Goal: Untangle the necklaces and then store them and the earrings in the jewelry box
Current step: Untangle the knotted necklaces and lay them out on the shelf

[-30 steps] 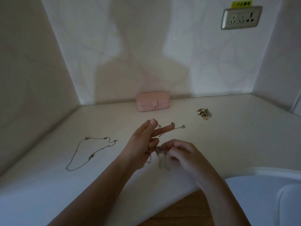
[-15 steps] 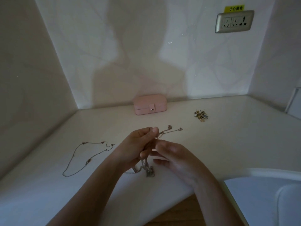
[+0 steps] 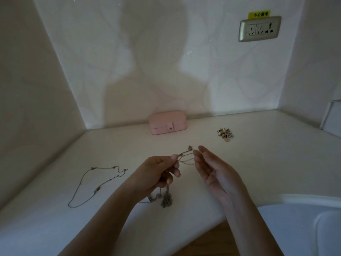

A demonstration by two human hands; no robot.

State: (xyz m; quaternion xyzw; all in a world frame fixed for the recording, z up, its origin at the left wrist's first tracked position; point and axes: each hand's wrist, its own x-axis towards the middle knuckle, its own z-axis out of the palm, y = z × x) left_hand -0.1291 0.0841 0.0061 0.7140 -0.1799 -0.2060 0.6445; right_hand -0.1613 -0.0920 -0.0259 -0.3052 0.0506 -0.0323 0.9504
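**Clerk:** Largest entry?

**Keeper:** Counter (image 3: 267,163), pale, across the middle and lower frame.

**Clerk:** Hands?

**Keeper:** Left hand (image 3: 156,174), frame centre: fingers curled round the tangled necklaces (image 3: 167,199), fingertips pinching a few strands. Right hand (image 3: 215,172), just to its right: palm up, fingers fairly straight and apart, gripping nothing visible.

**Clerk:** Box?

**Keeper:** Jewelry box (image 3: 168,122), pink, lid closed, upper centre at the wall, well beyond both hands.

**Clerk:** Chains?

**Keeper:** Single necklace (image 3: 96,187), laid out alone, left of centre. The tangle's knot hangs below the left fist, down to the counter. Its free strands run from the left fingertips rightward to the right fingertips. Whether they catch on a finger, I cannot tell.

**Clerk:** Smallest?

**Keeper:** Earrings (image 3: 225,134), one heap, right of the box.

**Clerk:** Bearing for the next pull?

**Keeper:** Likely rightward. The strands lie left to right and the right hand is nearest their free ends.
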